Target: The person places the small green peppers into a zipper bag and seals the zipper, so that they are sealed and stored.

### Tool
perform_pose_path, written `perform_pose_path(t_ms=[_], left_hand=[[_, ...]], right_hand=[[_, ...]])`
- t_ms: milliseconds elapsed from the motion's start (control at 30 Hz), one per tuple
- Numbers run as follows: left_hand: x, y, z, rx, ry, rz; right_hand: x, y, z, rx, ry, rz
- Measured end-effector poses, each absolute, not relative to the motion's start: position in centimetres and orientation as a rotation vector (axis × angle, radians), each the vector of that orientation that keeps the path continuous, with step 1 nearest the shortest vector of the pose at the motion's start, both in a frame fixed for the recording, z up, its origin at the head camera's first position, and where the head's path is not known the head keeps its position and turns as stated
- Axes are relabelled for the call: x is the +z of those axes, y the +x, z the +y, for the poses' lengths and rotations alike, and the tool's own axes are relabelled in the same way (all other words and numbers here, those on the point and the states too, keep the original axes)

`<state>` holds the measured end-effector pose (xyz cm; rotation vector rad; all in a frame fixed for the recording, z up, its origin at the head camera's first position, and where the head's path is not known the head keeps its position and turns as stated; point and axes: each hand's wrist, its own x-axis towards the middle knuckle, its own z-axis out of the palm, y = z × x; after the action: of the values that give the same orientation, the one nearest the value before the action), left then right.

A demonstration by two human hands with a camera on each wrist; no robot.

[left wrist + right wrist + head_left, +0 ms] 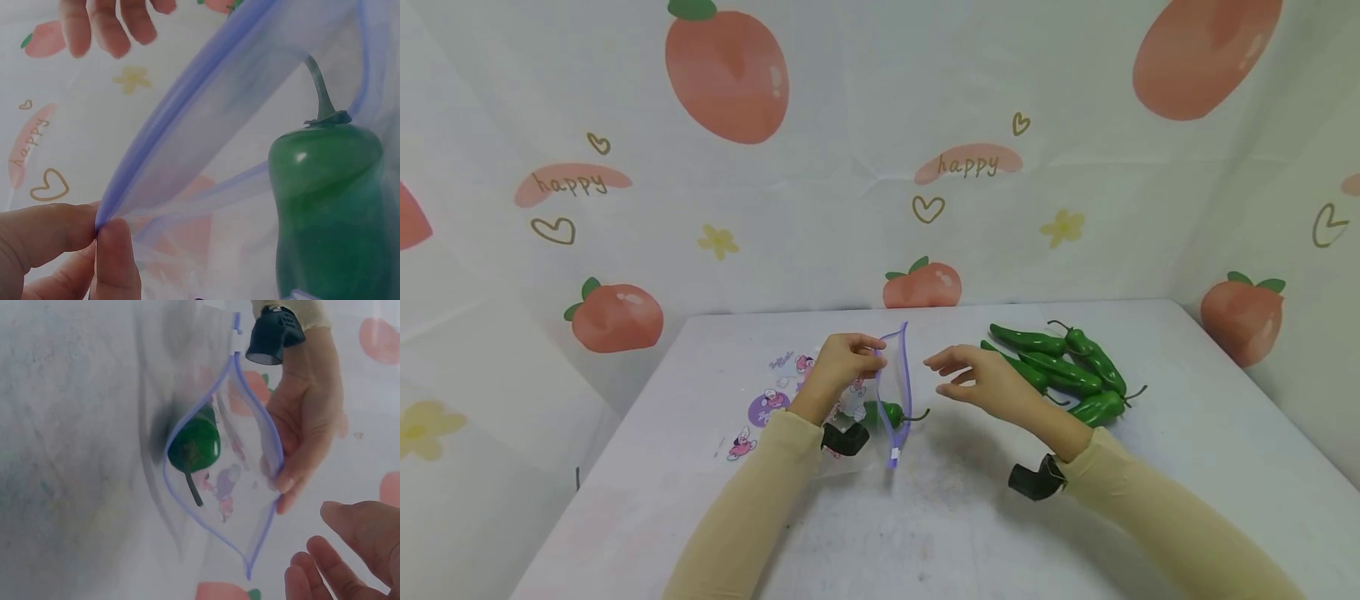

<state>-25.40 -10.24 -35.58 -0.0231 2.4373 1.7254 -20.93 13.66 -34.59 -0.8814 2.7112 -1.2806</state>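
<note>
Green pepper point(891, 415) lies inside the clear bag point(907, 379), four o'clock of the left hand point(841, 368), long axis nine-to-three, stem poking out toward three. Bagging seems underway: left fingers pinch the bag's rim; the right hand point(988, 385) hovers empty, fingers apart. Next probably calls for pushing the stem in.

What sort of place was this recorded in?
Probably an improvised indoor filming spot, though the room beyond isn't visible: a fruit-print cloth backdrop surrounds a white tabletop holding green chili peppers.
</note>
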Motion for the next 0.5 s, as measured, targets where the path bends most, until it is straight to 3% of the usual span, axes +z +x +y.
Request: perform_pose_path(t_ms=[500], left_hand=[[-35.7, -25.3, -10.4, 1.704, -0.034, 2.448]], right_hand=[[-33.0, -21.1, 17.1, -1.408, -0.756, 2.807]])
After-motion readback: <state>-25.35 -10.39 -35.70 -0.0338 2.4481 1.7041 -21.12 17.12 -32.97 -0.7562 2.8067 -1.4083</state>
